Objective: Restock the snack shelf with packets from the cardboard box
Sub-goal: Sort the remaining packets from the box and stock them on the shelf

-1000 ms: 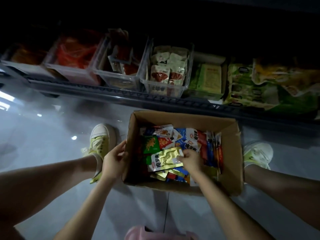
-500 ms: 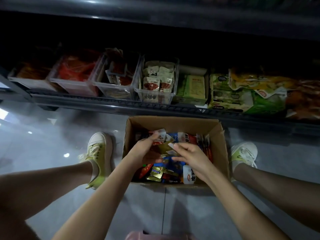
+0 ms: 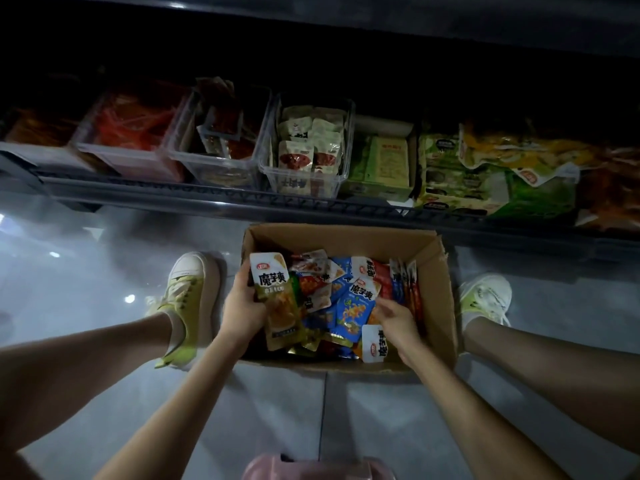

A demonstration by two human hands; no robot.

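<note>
Grip: clamped left hand (image 3: 242, 308) round gold packet (image 3: 277, 299), held at box's (image 3: 440, 299) left side.
Other hand: rested right hand (image 3: 394, 317) against blue packet (image 3: 356, 306) in box; could not tell pinch from touch.
Relation: pointed gold packet's long axis at shelf (image 3: 173, 192), straight ahead beyond box; left hand nearer.
Containers: held mixed packets (image 3: 313, 289) in box, beige packets (image 3: 298, 157) in clear bin (image 3: 267, 174).

Your left hand (image 3: 242, 310) grips the gold packet (image 3: 277, 299), which hides your fingertips behind it. The fingers of your right hand (image 3: 394, 318) sink among the blue packets (image 3: 356, 306), so you can't tell whether they pinch one. The near wall of the cardboard box (image 3: 440, 299) hides its lowest packets. The back of the shelf (image 3: 207, 199) is lost in darkness. The bottom edge cuts off the pink object (image 3: 311, 469).
</note>
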